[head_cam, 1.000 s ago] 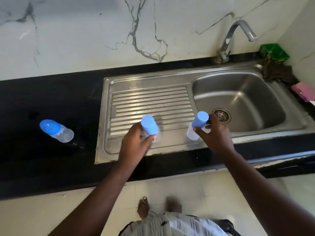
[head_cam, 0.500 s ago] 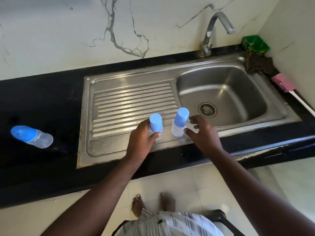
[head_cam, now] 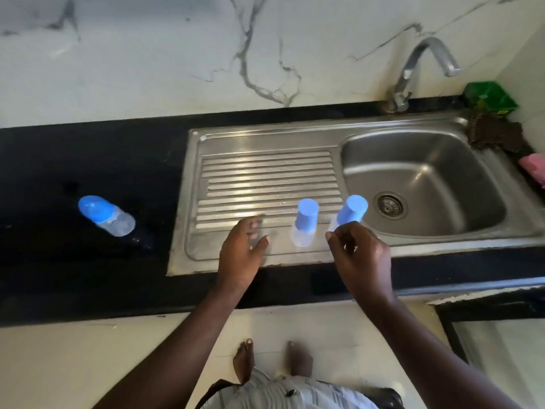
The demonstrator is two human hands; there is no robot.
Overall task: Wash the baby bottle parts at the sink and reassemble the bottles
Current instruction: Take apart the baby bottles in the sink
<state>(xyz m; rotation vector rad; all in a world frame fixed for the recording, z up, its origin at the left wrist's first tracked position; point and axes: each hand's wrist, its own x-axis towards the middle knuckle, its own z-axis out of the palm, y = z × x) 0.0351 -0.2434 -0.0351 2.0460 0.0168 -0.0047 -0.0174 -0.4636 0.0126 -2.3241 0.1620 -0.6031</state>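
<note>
L hand (head_cam: 241, 258): over front part of drainboard (head_cam: 265, 172); fingers (head_cam: 261, 242) spread & relaxed, grasping nothing; tips blurred.
Mid bottle (head_cam: 305, 224): clear body, blue cap, upright on drainboard nr its front edge, betw. the two hands; just right of L hand's thumb, small gap visible, not touching.
R hand (head_cam: 361, 258): over sink's front rim; fingers (head_cam: 339, 240) curled, tips at clear lower body of R bottle (head_cam: 351, 215); pinching vs. merely touching: can't tell.
R bottle: blue cap, at right end of drainboard beside basin (head_cam: 427, 172); cap end leaning toward drain (head_cam: 389, 205); just beyond R hand's fingertips, close right of Mid bottle, not touching it.
3rd bottle (head_cam: 106, 215): blue cap, clear body, on black bench (head_cam: 59, 261) left of sink, well apart from both hands; upright or lying: can't tell.
Tap (head_cam: 413, 69): at back, behind basin, spout toward right.
Back-right corner: green pack (head_cam: 489, 97), dark scrubber (head_cam: 495, 135) in front of it, pink item (head_cam: 533, 166) at frame edge.
</note>
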